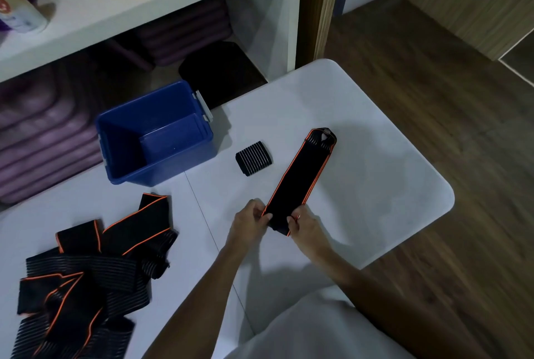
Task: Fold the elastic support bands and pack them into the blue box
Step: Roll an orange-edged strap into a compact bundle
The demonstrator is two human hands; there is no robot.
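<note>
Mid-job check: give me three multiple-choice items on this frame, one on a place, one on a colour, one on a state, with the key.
1. Where is the small striped band?
A. in the box
B. on the table right of the box
C. on the shelf

2. What colour edges the long band?
A. orange
B. green
C. white

3. What is in the box?
A. one band
B. several bands
C. nothing visible

Key:
1 B, it lies on the table between box and long band.
2 A, orange trim runs along both sides.
3 C, only the bare blue floor shows, while both hands, left and right, pinch the long band's near end.
</note>
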